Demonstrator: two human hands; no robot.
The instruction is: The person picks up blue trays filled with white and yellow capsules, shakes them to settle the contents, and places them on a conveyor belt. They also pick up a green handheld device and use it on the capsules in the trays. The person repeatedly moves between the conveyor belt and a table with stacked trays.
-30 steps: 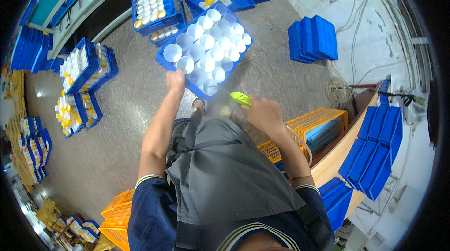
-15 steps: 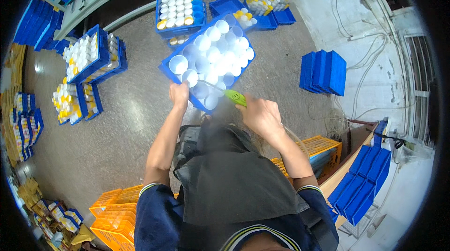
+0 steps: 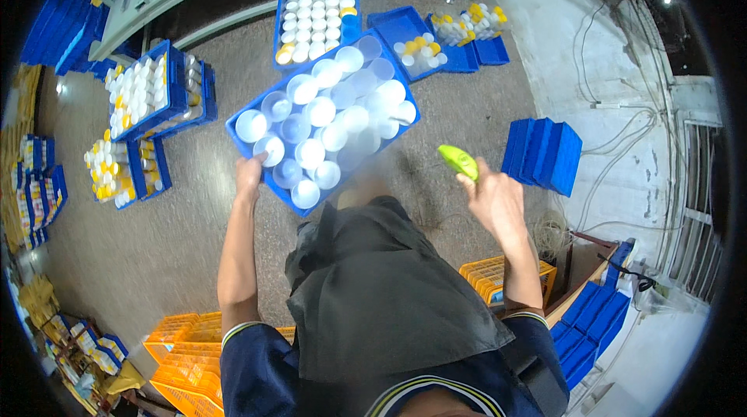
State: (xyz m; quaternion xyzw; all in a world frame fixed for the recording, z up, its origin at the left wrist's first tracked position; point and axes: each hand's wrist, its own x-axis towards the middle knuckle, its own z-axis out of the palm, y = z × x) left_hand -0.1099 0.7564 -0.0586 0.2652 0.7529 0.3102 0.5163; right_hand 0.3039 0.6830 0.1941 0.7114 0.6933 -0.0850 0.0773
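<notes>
A blue plastic tray (image 3: 282, 193) full of white translucent cups (image 3: 320, 111) is in front of me, turned at an angle. At its near left corner my left hand (image 3: 248, 176) is closed on the rim, beside one of the cups. What bears the tray's far side is hidden. Off to the right, apart from the tray, my right hand (image 3: 498, 199) is wrapped round a bright green air blow gun (image 3: 457, 161). Its thin nozzle cannot be made out now.
Another blue tray of white and yellow caps (image 3: 313, 24) stands beyond. Stacked filled trays (image 3: 175, 98) are at the left, and blue bins (image 3: 543, 154) stand by the right wall. Orange crates (image 3: 191, 370) flank me. Loose cables (image 3: 622, 129) hang along the wall.
The tray has shifted left and turned, with my left hand on it. My right hand has moved right with the air blow gun, away from the cups.
</notes>
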